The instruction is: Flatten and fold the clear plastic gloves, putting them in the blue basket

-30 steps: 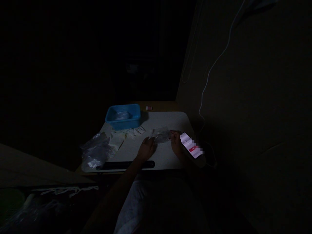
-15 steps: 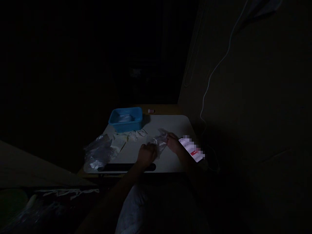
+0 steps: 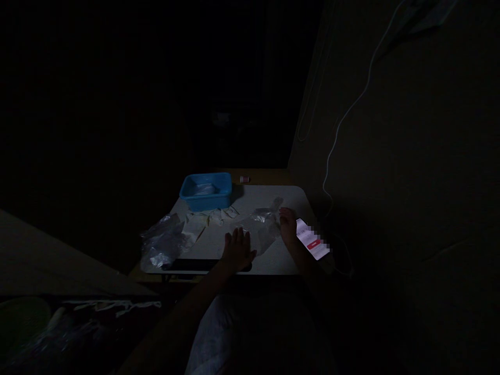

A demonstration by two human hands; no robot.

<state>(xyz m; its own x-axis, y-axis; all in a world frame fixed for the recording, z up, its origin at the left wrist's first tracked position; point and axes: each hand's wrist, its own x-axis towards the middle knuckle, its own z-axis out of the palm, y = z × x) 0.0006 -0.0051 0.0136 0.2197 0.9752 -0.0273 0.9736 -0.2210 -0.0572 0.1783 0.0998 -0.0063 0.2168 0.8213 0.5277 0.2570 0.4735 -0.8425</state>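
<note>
Clear plastic bag (image 3: 267,234) lies rumpled between our hands on the white table (image 3: 289,194), left of our right hand (image 3: 288,225) and right of our left hand (image 3: 237,251). Our left spreads flat near its edge, fingers apart; whether our right pinches it, we cannot tell. Its long axis is unclear. Beyond, leftward, stands a blue basin (image 3: 207,202).

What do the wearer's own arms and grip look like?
The left grip and right grip are ungloved hands. The left forearm and right forearm look sleeveless where lit, with no watch, band or marking discernible; the upper arms are lost in darkness.
</note>
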